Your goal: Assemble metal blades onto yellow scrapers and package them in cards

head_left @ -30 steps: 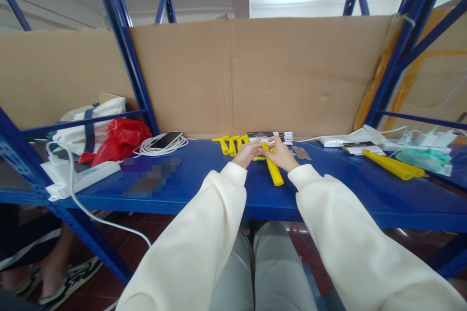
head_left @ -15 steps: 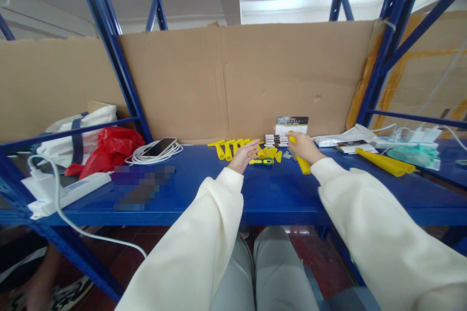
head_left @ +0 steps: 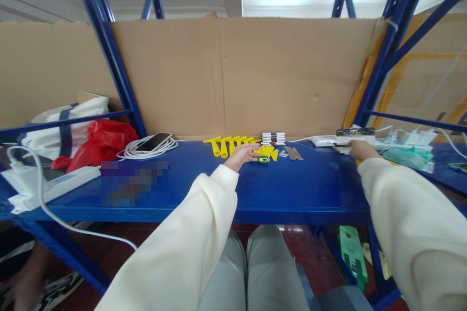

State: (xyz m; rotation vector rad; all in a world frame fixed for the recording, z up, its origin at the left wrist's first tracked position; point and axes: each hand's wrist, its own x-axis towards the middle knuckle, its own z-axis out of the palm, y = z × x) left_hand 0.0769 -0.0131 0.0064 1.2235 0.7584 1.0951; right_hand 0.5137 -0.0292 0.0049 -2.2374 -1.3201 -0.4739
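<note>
My left hand (head_left: 242,154) is open over the blue shelf, fingers stretched out beside a yellow-and-green handled tool (head_left: 261,159). Just behind it stand several yellow T-shaped plastic pieces (head_left: 223,146), in a row. Smaller yellow pieces (head_left: 268,151) lie by the fingertips. Far to the right, my right hand (head_left: 365,150) is closed on a black-and-white packaging card (head_left: 355,133). A bit of yellow plastic (head_left: 358,161) shows below that hand; most of it is hidden by the hand and sleeve.
White stacked strips (head_left: 273,138), small metal bits (head_left: 283,154) and a grey-brown flat piece (head_left: 294,153) lie mid-shelf. On the left are a phone (head_left: 160,141) on a coiled white cable, a red bag (head_left: 105,141) and a power strip (head_left: 69,187). Cardboard (head_left: 273,73) walls the back.
My right hand has moved right along the shelf with the card and yellow plastic, uncovering the grey-brown piece. My left hand has stayed nearly in place; the view has shifted slightly.
</note>
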